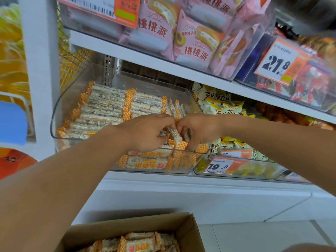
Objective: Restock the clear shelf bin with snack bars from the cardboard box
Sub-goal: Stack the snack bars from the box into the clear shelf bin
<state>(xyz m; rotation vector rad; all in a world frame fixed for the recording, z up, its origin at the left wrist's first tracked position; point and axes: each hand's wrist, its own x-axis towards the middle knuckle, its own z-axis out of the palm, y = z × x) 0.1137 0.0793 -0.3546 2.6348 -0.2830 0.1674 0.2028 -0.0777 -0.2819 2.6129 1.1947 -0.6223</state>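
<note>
I have both hands reaching into the clear bin [60,110] on the middle shelf [181,179]. My left hand [147,131] and right hand [198,130] meet at the front right part of the bin, fingers curled down, and each grip is pinching snack bars [173,134] that stand upright between them; I cannot tell how many bars each hand has. The rest of the bin holds bars [105,104] lying flat in rows toward the back and left, with orange checked wrapper ends, and a few more standing on edge just behind my knuckles. More bars show through the front wall of the bin below my hands. The cardboard box [127,228] sits open at the bottom of the view, below the shelf, with more bars lying inside it. Just to the right of the bin is another bin of yellow packets [223,106] with an orange price tag [220,166] reading 19.8. Pink packets [160,28] fill the shelf above.
</note>
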